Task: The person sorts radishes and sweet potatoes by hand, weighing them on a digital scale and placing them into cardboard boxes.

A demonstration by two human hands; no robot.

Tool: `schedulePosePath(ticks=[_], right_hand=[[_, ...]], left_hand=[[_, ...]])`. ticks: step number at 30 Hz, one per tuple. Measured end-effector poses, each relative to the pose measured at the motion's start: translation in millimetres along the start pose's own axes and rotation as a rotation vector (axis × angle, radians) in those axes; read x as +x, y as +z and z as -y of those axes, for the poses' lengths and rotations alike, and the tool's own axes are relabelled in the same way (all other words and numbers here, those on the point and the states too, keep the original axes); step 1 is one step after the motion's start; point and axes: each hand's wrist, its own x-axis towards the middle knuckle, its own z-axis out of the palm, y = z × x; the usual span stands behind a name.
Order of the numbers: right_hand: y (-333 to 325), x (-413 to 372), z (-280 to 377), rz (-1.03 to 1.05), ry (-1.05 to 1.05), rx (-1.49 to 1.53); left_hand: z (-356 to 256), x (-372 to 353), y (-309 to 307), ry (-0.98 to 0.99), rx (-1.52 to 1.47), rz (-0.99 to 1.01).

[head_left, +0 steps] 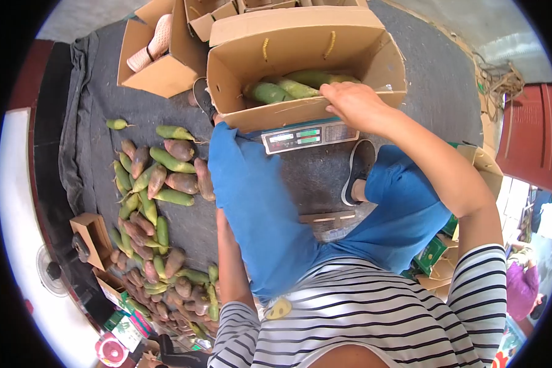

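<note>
My right hand [354, 105] reaches over the front wall of a tall open cardboard box [313, 30]. Its fingers are closed at the end of a pale green radish [297, 88] inside. A darker green radish [268, 93] lies to its left, and another green radish [310, 76] lies behind. The box stands above a digital scale [310, 136] whose lit display faces me. My left forearm [229, 264] goes down beside my blue trouser leg, which hides the left hand.
Many green radishes [173, 159] and reddish-brown tubers [182, 182] are spread over the dark ground cloth at left. Another open box [184, 58] at the upper left holds pink netting [156, 46]. More cartons [438, 254] stand at right; a person in purple [521, 288] is beyond.
</note>
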Motion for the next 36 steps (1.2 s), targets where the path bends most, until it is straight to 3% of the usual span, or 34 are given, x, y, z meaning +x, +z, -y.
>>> schedulePosePath(ticks=[2, 6, 10, 12, 14, 16, 19, 21, 23, 24, 26, 28, 30, 33, 36], right_hand=[[0, -2, 1, -0.012, -0.005, 0.011], [2, -1, 0, -0.03, 0.0, -0.013], [5, -1, -2, -0.031, -0.018, -0.033], [3, -1, 1, -0.017, -0.007, -0.038], [-2, -1, 4, 0.027, 0.034, -0.04], [2, -1, 2, -0.005, -0.003, -0.03], [-3, -1, 3, -0.002, 0.01, -0.035], [-1, 1, 3, 0.005, 0.013, -0.034], [1, -1, 4, -0.005, 0.004, -0.041], [1, -1, 5, -0.007, -0.002, -0.044], [1, 1, 1, -0.01, -0.02, -0.056], [3, 2, 4, 0.006, -0.015, -0.045], [-1, 2, 7, 0.022, 0.018, -0.035], [0, 2, 10, 0.018, 0.022, -0.05], [-3, 3, 14, 0.019, 0.031, -0.057]], left_hand=[[-55, -29, -4, 0.196, -0.02, 0.008], [-193, -88, 10, 0.769, 0.198, -0.069], [-293, -125, 64, 1.255, 0.451, -0.036], [-325, -147, 101, 1.422, 0.584, 0.076], [-330, -145, 127, 1.388, 0.602, 0.212], [-327, -136, 124, 1.278, 0.497, 0.169], [-309, -107, 80, 1.066, 0.324, 0.085], [-250, -49, 40, 1.017, 0.203, -0.027], [-187, -30, 1, 0.914, 0.398, -0.064], [-155, -26, -13, 0.645, 0.385, -0.018], [-47, 24, -47, 0.614, 0.406, -0.014], [-11, 14, -57, 0.415, 0.612, -0.035], [16, 13, -61, 0.369, 0.785, -0.165], [25, 22, -55, 0.235, 0.753, -0.298], [36, 46, -47, 0.26, 0.735, -0.431]])
